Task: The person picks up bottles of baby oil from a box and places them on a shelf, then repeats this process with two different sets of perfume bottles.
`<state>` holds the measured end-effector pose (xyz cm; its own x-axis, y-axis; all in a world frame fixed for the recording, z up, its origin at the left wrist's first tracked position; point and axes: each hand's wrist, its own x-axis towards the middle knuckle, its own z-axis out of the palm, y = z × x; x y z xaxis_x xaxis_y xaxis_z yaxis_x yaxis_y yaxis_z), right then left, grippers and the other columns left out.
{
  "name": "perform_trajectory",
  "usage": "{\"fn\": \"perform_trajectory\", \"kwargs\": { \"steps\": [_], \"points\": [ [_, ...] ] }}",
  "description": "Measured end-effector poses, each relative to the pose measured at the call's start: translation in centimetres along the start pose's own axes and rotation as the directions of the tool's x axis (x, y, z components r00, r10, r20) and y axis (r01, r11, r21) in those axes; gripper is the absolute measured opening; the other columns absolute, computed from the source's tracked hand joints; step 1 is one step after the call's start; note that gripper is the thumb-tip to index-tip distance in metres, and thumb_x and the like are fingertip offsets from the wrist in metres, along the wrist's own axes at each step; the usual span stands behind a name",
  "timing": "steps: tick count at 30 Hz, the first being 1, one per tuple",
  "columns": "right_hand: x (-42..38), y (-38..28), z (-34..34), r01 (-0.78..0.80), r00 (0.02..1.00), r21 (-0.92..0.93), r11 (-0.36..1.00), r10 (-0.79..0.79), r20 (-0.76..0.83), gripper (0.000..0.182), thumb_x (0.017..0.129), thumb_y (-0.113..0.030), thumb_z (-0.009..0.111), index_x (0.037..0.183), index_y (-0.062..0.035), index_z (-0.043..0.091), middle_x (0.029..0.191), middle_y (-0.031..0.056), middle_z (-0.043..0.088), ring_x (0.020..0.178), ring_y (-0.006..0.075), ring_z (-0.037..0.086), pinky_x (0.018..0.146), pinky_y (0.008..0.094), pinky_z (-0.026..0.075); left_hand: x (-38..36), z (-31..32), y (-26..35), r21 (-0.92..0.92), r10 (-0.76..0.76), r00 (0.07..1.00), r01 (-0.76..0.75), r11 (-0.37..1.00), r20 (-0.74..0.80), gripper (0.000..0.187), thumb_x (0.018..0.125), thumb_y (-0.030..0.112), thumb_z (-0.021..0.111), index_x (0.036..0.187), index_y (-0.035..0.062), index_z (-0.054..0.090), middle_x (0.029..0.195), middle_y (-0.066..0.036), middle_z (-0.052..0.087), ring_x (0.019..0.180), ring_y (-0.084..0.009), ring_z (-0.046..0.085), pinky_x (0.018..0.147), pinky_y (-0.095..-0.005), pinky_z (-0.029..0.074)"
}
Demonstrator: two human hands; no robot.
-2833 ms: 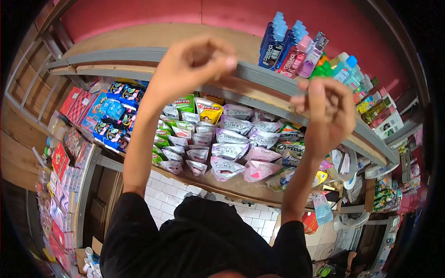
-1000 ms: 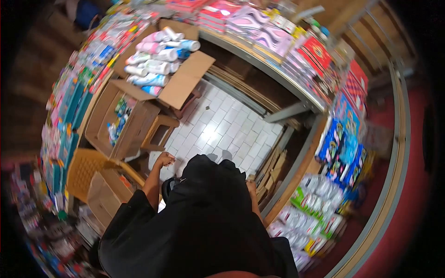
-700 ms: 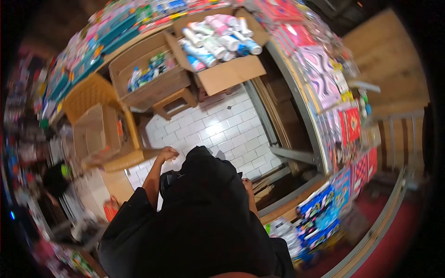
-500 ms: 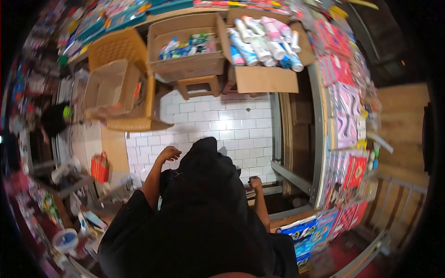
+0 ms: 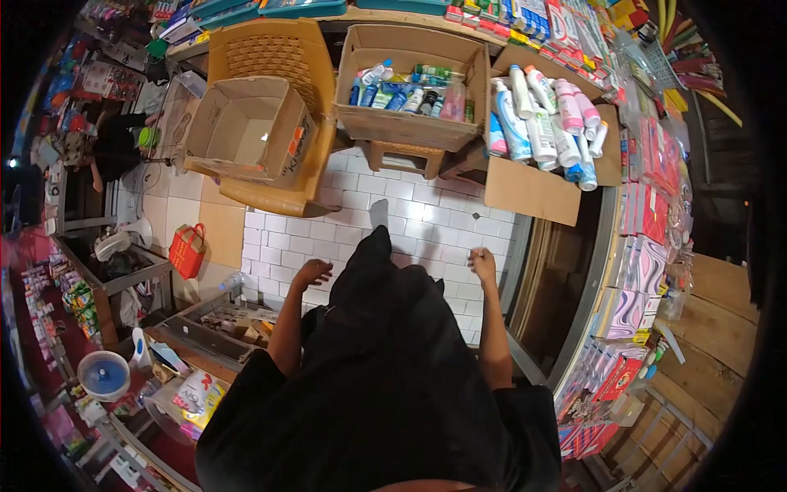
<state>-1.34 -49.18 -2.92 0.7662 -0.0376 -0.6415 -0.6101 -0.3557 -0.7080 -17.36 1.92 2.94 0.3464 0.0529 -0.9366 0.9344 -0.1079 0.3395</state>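
My left hand (image 5: 314, 273) hangs over the white tiled floor (image 5: 402, 193), fingers loosely spread and holding nothing. On the other side my right hand (image 5: 482, 264) is raised above the tiles, its fingers partly bent and apart, with nothing visible in it. Ahead of me an open cardboard box (image 5: 410, 127) of small bottles rests on a brown stool (image 5: 403, 160). To its right, a second carton (image 5: 533, 193) with its flap folded down holds several white, pink and blue bottles (image 5: 541, 123). An open cardboard box (image 5: 246, 131) sits on a tan plastic chair (image 5: 275, 49).
A red bag (image 5: 188, 250) stands on the floor at left. Packaged goods (image 5: 639, 271) line the counter at right, and boxed goods (image 5: 525, 25) fill the far shelf. A white bucket (image 5: 104, 375) is at lower left. Another person (image 5: 115, 148) is at far left.
My view has shifted, bringing the boxes and chair further right in the picture. My right hand has come up and forward, and its fingers have loosened. My left hand remains empty.
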Motion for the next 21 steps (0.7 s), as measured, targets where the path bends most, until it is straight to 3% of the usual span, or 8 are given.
{"fn": "perform_trajectory", "kwargs": {
  "steps": [1, 6, 11, 14, 17, 20, 21],
  "points": [
    [1.0, -2.6, 1.7, 0.092, 0.996, 0.007, 0.996, -0.092, 0.012, 0.022, 0.097, -0.028, 0.06, 0.099, -0.0063, 0.062, 0.078, 0.005, 0.065, 0.063, 0.0115, 0.061, 0.05, 0.0253, 0.048, 0.5, -0.8, 1.7, 0.001, 0.024, 1.0, -0.024, 1.0, -0.008, 0.04, 0.091, 0.044, 0.065, 0.109, 0.0081, 0.063, 0.101, -0.008, 0.071, 0.091, -0.0202, 0.067, 0.078, -0.0371, 0.052],
    [3.1, -18.5, 9.1, 0.336, 0.941, 0.1, 0.937, -0.339, 0.02, 0.031, 0.097, -0.036, 0.063, 0.093, -0.0057, 0.061, 0.073, 0.0032, 0.063, 0.061, 0.0103, 0.06, 0.049, 0.0237, 0.045, 2.4, -5.4, 9.8, 0.05, 0.156, 0.984, -0.152, 0.987, -0.086, 0.037, 0.091, 0.044, 0.065, 0.104, 0.0089, 0.064, 0.095, -0.005, 0.071, 0.085, -0.0156, 0.067, 0.073, -0.0316, 0.051],
    [3.4, -33.0, 13.0, 0.578, 0.809, -0.027, 0.815, -0.577, -0.114, 0.033, 0.097, -0.033, 0.063, 0.086, -0.0019, 0.062, 0.063, 0.0027, 0.054, 0.056, 0.0082, 0.047, 0.053, 0.0273, 0.04, 1.6, -7.6, 17.5, 0.021, 0.345, 0.927, -0.346, 0.938, -0.145, 0.035, 0.091, 0.042, 0.064, 0.102, 0.0084, 0.065, 0.09, -0.002, 0.07, 0.079, -0.012, 0.064, 0.065, -0.0292, 0.048],
    [5.6, -38.5, 14.3, 0.614, 0.776, -0.092, 0.784, -0.621, -0.112, 0.034, 0.097, -0.032, 0.062, 0.084, -0.0005, 0.061, 0.06, 0.003, 0.05, 0.056, 0.0096, 0.043, 0.053, 0.0291, 0.037, 2.8, -8.3, 21.0, -0.086, 0.413, 0.898, -0.428, 0.9, -0.15, 0.031, 0.093, 0.037, 0.064, 0.103, 0.0081, 0.065, 0.09, -0.002, 0.069, 0.08, -0.0103, 0.063, 0.065, -0.0259, 0.047],
    [10.3, -41.3, 15.6, 0.689, 0.715, -0.151, 0.709, -0.699, -0.019, 0.029, 0.096, -0.028, 0.062, 0.087, -0.0004, 0.063, 0.062, 0.006, 0.057, 0.056, 0.0142, 0.052, 0.056, 0.0312, 0.042, 0.9, -8.0, 26.1, -0.181, 0.464, 0.87, -0.489, 0.853, -0.164, 0.027, 0.095, 0.033, 0.064, 0.103, 0.0074, 0.064, 0.092, -0.003, 0.069, 0.083, -0.0099, 0.063, 0.068, -0.0254, 0.047],
    [16.0, -42.4, 16.8, 0.635, 0.77, -0.249, 0.731, -0.625, 0.126, 0.025, 0.093, -0.026, 0.063, 0.092, -0.0012, 0.066, 0.072, 0.0113, 0.067, 0.067, 0.0213, 0.065, 0.064, 0.0341, 0.049, -0.7, -7.4, 30.7, -0.254, 0.508, 0.838, -0.545, 0.799, -0.198, 0.023, 0.096, 0.03, 0.064, 0.102, 0.0071, 0.063, 0.091, -0.002, 0.068, 0.086, -0.0096, 0.063, 0.073, -0.0257, 0.048],
    [17.4, -43.0, 17.2, 0.617, 0.787, -0.27, 0.74, -0.587, 0.189, 0.023, 0.091, -0.024, 0.063, 0.095, -0.0021, 0.067, 0.084, 0.016, 0.071, 0.083, 0.03, 0.071, 0.074, 0.0396, 0.053, -1.3, -7.3, 32.1, -0.279, 0.496, 0.844, -0.536, 0.797, -0.202, 0.022, 0.097, 0.029, 0.064, 0.102, 0.0075, 0.063, 0.092, -0.002, 0.067, 0.087, -0.0093, 0.063, 0.075, -0.026, 0.048]
  ]
}}
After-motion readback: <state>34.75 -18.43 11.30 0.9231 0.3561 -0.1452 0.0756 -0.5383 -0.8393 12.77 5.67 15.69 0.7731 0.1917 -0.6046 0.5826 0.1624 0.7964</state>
